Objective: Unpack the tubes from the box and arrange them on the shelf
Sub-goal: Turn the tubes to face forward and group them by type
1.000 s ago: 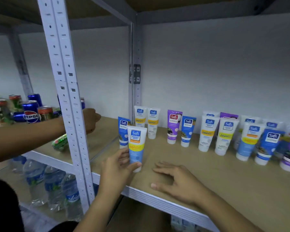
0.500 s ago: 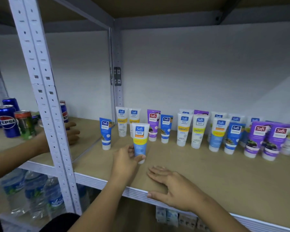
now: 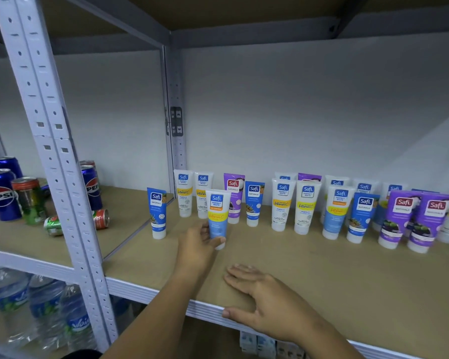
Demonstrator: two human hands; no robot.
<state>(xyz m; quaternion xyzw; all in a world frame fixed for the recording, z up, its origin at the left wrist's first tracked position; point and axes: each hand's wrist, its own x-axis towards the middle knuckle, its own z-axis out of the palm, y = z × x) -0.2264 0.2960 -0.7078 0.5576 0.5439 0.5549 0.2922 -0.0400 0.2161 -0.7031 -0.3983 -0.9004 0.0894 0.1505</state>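
Your left hand (image 3: 197, 244) is up at centre frame with the fingers and thumb wrapped round the lower end of a light-blue and white Safi tube (image 3: 217, 218), which stands cap-down and upright on the wooden shelf (image 3: 322, 281), a bit in front of the others. Your right hand (image 3: 265, 299) is just lying flat at lower centre, fingers spread out on the shelf board and thumb hooked over the front edge, holding nothing. Behind the tube you're gripping there's the row of tubes (image 3: 306, 206) running from centre frame off to the right edge, all standing on their caps near the back wall, white ones, blue ones and a few purple ones bunched up at the far right. One blue tube (image 3: 157, 212) stands a little apart at the left end of that row, right by the seam between the two shelf boards. Over at the left of the frame, past the grey upright post (image 3: 55, 161), you've got Pepsi cans (image 3: 3, 194) standing, plus a green and red can (image 3: 53, 225) tipped on its side. Lower left, under that board, there are water bottles (image 3: 44, 307).
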